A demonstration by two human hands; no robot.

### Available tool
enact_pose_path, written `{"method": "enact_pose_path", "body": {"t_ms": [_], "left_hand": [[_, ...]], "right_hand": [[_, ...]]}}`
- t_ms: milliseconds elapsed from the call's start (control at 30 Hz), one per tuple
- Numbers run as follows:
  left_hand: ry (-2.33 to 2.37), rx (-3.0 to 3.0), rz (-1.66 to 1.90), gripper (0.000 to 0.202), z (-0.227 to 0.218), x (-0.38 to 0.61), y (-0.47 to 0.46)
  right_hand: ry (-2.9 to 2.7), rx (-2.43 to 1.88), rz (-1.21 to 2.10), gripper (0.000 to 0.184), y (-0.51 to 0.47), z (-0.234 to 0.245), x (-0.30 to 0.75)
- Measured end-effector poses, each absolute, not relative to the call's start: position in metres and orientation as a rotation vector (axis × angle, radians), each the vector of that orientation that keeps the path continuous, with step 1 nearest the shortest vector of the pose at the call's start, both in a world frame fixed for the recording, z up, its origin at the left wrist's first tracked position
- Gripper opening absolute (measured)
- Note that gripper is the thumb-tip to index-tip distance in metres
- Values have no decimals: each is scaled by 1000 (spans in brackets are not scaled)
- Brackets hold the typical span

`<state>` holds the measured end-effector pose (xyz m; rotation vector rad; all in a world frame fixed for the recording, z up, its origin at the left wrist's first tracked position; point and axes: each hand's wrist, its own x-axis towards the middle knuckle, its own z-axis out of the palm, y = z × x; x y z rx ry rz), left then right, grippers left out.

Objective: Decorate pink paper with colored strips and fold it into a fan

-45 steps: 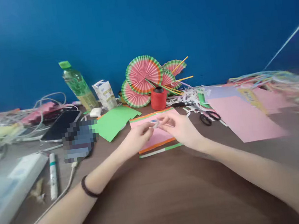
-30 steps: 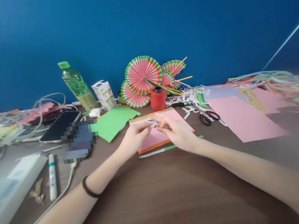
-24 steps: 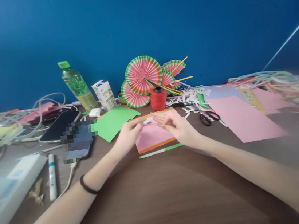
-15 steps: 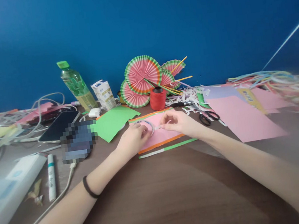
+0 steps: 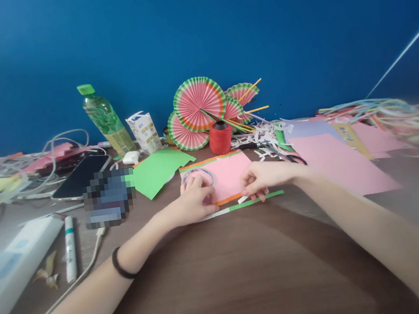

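Observation:
A pink paper sheet [image 5: 229, 172] with orange and green edge bands lies flat before me. On its left part rests a clear ring-shaped roll of tape [image 5: 207, 171], partly behind my left hand [image 5: 195, 200]. That hand's fingers are curled together at the sheet's lower left edge; what they grip is hidden. My right hand [image 5: 257, 180] is closed at the lower right edge, with a small white piece of tape [image 5: 243, 200] at its fingertips. Below the sheet runs a narrow green and white paper strip [image 5: 241, 206], passing under both hands' fingertips.
Behind the sheet stand a red thread spool [image 5: 220, 139] and pleated paper fans [image 5: 199, 101]. Scissors [image 5: 294, 158] and paper shreds lie to the right, beside pink paper [image 5: 342, 165]. Leftward are green paper [image 5: 159, 169], a bottle [image 5: 108, 121], a carton [image 5: 144, 133], a phone [image 5: 83, 176] and a marker [image 5: 70, 250].
My right hand has moved down and right, away from the tape roll, carrying a tape piece. My left hand has lowered to the sheet's edge. The narrow strip has shifted slightly right.

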<state>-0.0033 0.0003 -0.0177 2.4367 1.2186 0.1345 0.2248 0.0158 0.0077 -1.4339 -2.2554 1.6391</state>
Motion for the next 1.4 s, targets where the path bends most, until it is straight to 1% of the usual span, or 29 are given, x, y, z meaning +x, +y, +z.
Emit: {"method": "enact_pose_path", "body": {"t_ms": [100, 167, 400, 500, 633, 833, 967, 1400], "left_hand": [[1214, 2438, 149, 22, -18, -3, 0], [1191, 2465, 124, 23, -17, -3, -1], [1151, 2398, -101, 16, 4, -11, 0], [1125, 2368, -20, 12, 4, -10, 0], [1129, 2398, 158, 16, -10, -5, 0], [1058, 2403, 66, 14, -16, -7, -1], [1037, 2384, 30, 14, -13, -9, 1], [1042, 2374, 8, 13, -8, -7, 0]], "right_hand": [[-2232, -1479, 1688, 21, 15, 7, 223], [-2211, -1490, 1715, 21, 15, 8, 222], [-2136, -1490, 1797, 20, 14, 6, 220], [-2137, -1480, 1761, 18, 16, 4, 219], [-2150, -1495, 1701, 18, 15, 5, 218], [-2177, -1486, 1775, 21, 13, 2, 216], [-2163, -1483, 1805, 17, 14, -3, 214], [-2165, -1516, 1750, 13, 12, -5, 213]]}}
